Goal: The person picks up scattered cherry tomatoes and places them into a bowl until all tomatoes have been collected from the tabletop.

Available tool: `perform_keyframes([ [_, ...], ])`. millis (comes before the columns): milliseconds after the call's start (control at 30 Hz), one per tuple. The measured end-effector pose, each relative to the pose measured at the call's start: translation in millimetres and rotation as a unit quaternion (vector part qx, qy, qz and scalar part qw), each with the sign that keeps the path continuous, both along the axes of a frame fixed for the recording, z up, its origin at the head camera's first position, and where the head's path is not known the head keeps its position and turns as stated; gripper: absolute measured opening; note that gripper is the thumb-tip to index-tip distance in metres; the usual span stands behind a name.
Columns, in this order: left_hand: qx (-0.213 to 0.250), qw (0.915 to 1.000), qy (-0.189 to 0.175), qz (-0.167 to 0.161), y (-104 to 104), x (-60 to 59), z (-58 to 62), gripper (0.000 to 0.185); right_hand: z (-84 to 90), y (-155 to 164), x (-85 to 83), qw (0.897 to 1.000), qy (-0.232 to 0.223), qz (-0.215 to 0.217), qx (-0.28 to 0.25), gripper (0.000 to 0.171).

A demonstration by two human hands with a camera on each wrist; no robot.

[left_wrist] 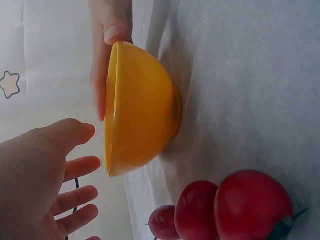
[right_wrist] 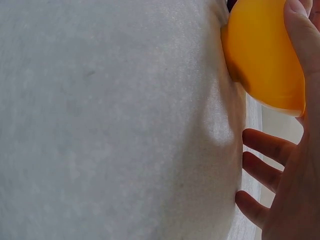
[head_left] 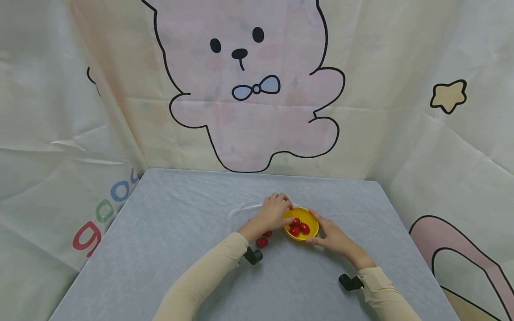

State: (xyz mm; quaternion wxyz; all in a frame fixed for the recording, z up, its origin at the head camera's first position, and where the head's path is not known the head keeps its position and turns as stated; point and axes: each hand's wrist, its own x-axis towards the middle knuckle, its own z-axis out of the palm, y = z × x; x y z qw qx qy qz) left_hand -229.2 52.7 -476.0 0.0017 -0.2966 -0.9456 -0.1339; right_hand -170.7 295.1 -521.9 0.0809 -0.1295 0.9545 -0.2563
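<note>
A yellow bowl (head_left: 310,217) sits on the cloth-covered table with several small red tomatoes (head_left: 304,228) inside. My right hand (head_left: 331,236) holds the bowl's right side, thumb at the near rim and forefinger at the far rim. In the right wrist view its other fingers (right_wrist: 262,172) spread apart beside the bowl. My left hand (head_left: 275,213) hovers at the bowl's left rim, thumb and fingers parted and nothing between them in the left wrist view. Below its wrist lie more red tomatoes (head_left: 262,242), three of them in a row in the left wrist view (left_wrist: 252,205), partly cut off.
A pale grey-blue cloth (head_left: 192,200) covers the table, slightly wrinkled behind the left hand. Black camera mounts (head_left: 254,256) stick out from both wrists, the left one close to the loose tomatoes. Printed fabric walls (head_left: 361,133) stand at the back and sides.
</note>
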Motion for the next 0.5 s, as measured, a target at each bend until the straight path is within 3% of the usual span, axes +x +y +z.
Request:
perform_keyframes([
  [233, 0.011, 0.9998, -0.006, 0.013, -11, -6.2, 0.4, 0.036, 0.2, 0, 0.2, 1.0, 0.001, -0.001, -0.002, 0.099],
  [500, 0.028, 0.9991, -0.029, 0.017, -27, -6.8, -9.9, 0.033, 0.2, 0, 0.3, 1.0, -0.006, -0.004, -0.003, 0.1],
])
